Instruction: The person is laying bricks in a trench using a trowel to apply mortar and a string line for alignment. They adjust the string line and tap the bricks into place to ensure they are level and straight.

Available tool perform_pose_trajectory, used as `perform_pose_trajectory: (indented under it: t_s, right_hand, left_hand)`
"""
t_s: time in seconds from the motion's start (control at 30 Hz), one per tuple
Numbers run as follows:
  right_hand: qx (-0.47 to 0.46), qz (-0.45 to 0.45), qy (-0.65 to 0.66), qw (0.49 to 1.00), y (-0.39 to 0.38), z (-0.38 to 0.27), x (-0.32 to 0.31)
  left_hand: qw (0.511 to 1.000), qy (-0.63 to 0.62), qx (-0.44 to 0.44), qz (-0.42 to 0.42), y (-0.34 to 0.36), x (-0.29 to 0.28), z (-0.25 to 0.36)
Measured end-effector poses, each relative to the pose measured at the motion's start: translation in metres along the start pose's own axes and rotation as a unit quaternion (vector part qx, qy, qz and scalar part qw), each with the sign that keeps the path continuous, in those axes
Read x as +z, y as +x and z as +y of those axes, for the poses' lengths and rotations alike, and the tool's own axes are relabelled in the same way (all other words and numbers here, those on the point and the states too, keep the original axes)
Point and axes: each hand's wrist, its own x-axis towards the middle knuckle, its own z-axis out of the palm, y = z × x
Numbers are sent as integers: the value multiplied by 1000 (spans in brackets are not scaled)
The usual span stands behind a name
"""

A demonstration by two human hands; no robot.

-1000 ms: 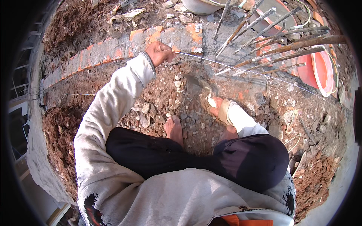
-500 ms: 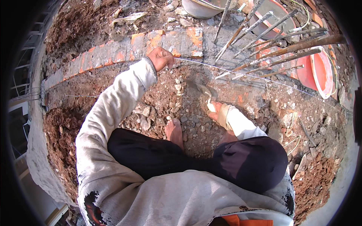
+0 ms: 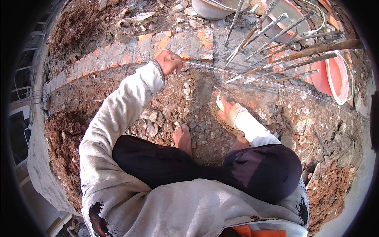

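My left hand [image 3: 168,62] pinches a thin white string [image 3: 221,69] in front of a low, mortar-smeared course of orange bricks [image 3: 118,56]. The string runs taut from my fingers to the right, past the bent steel bars. My right hand [image 3: 225,106], lower and to the right, is closed on the pale handle of a trowel [image 3: 207,90]; its blade is blurred over the dirt and rubble below the string. My bare feet [image 3: 182,138] stand on the gravelly soil beneath me.
Several steel bars [image 3: 304,52] jut up at the upper right. Beyond them lie a red bucket [image 3: 323,77] on its side and a grey-red basin [image 3: 286,17]. A pale basin [image 3: 211,12] sits at the top. Loose red soil [image 3: 65,138] and a concrete edge [image 3: 43,170] border the left.
My left hand has come slightly down with the string since a second ago. My right hand has moved a little upward with the trowel, whose blade is now more smeared by motion.
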Motion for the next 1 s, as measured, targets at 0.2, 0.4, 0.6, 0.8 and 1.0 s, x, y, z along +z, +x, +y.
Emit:
perform_pose_trajectory:
  t_s: [0.2,0.4,0.6,0.8,1.0]
  right_hand:
    - [-100,-122,-5,987,-12,-21,-21]
    - [-23,-38,-9,999,15,-8,-8]
    - [-42,18,65,997,9,-8,-11]
    - [32,-64,22,997,29,20,4]
    - [27,-13,45,999,16,12,2]
  left_hand:
    - [999,-17,-34,1,-9,-2,-2]
    - [999,-41,-12,15,0,-1,-6]
    - [999,-4,-50,-10,-7,-1,-8]
    - [999,0,-42,-8,-3,1,-3]
    - [999,21,-30,-1,-3,0,-8]
